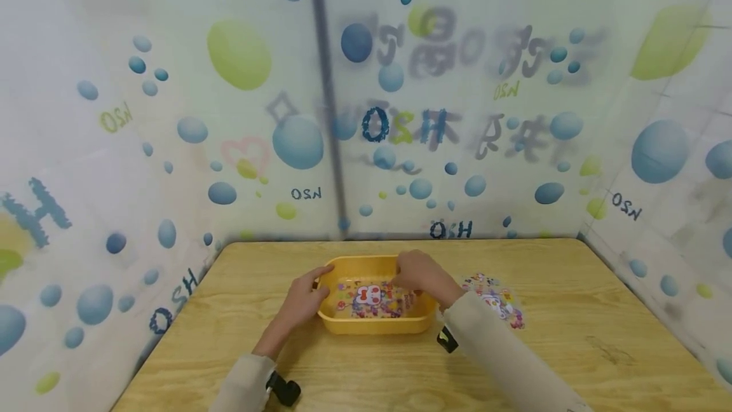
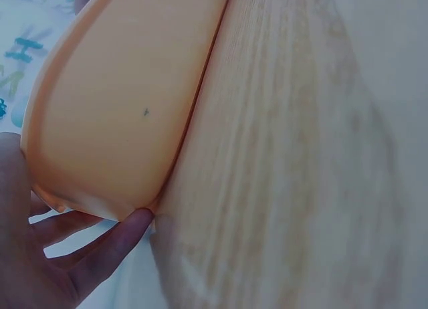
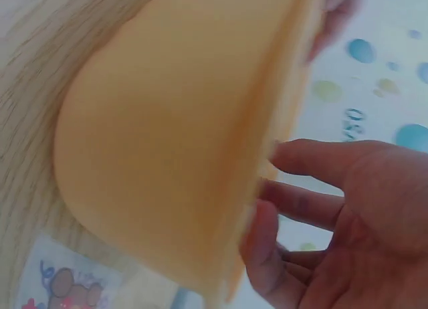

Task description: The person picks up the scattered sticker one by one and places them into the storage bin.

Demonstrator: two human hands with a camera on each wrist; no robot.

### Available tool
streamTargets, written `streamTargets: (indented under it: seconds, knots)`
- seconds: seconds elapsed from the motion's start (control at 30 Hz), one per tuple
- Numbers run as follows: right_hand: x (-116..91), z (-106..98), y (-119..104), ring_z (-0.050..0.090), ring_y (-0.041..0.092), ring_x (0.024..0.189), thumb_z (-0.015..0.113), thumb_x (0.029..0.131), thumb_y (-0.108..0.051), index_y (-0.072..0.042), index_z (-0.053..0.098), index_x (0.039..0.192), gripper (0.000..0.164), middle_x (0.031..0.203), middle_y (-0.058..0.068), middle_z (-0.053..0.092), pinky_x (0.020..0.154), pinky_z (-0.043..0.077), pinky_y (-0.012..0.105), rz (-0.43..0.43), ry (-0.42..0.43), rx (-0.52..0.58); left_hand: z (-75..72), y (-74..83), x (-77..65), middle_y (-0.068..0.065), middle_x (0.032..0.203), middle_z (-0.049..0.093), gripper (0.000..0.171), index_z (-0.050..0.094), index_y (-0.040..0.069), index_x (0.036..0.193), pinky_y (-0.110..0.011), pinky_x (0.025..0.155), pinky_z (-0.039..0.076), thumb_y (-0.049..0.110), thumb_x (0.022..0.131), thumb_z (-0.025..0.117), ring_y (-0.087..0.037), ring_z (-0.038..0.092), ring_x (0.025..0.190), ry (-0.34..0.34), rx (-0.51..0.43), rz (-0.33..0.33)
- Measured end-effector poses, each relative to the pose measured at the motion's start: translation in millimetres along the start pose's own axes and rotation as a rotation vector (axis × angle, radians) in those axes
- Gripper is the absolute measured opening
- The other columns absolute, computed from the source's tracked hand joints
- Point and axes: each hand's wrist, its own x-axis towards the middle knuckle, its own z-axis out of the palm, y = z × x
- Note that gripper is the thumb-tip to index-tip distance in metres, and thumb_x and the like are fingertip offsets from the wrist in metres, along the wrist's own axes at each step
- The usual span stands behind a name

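Tray (image 1: 377,327) gripped by left hand (image 1: 304,298); right hand (image 1: 420,273): hold unclear. Sheet (image 1: 368,299) inside tray could be creased by dragging.

Through my head feed I see pale, softly lit sheeting (image 1: 486,189) on the far, left and right sides, printed with blue and green drops and mirrored lettering. A dark upright strip (image 1: 327,88) runs down to my wood-grain table (image 1: 515,367).
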Motion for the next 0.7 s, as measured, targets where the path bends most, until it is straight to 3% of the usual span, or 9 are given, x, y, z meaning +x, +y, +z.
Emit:
streamTargets:
  seconds: [0.13,0.33,0.57,0.7]
  knots:
    - [-15,-10,6,0.053,0.015,0.059,0.073,0.094,-0.024,-0.008,0.075,0.087,0.018,0.072,0.001,0.062,0.055,0.047,0.026,-0.08,0.077,0.075,1.2,1.2,1.2,-0.016,0.145,0.062,0.05,0.064,0.009,0.142,-0.046,0.089,0.055,0.007,0.092,0.06,-0.033,0.064,0.114,0.004,0.001,-0.002]
    - [-33,-20,21,0.057,0.016,0.068,0.071,0.097,-0.026,-0.012,0.076,0.095,0.015,0.088,0.001,0.071,0.06,0.047,0.029,-0.15,0.198,0.124,2.1,0.5,1.7,-0.017,0.145,0.062,0.05,0.063,0.009,0.142,-0.048,0.092,0.055,0.007,0.092,0.059,-0.033,0.064,0.114,0.007,0.006,-0.003]
    - [-52,-31,50,0.056,0.014,0.068,0.066,0.099,-0.023,-0.01,0.074,0.106,0.017,0.083,0.004,0.068,0.06,0.047,0.03,-0.202,0.266,0.209,1.9,0.4,0.7,-0.018,0.142,0.064,0.05,0.065,0.008,0.14,-0.045,0.086,0.055,0.006,0.091,0.059,-0.033,0.065,0.11,0.012,0.02,0.01]
    - [-62,-38,65,0.054,0.015,0.06,0.063,0.101,-0.019,-0.007,0.073,0.109,0.018,0.078,0.004,0.067,0.056,0.047,0.031,-0.225,0.302,0.239,1.8,0.6,1.9,-0.016,0.144,0.063,0.05,0.064,0.009,0.141,-0.047,0.091,0.055,0.007,0.091,0.059,-0.032,0.064,0.113,0.014,0.02,-0.002]
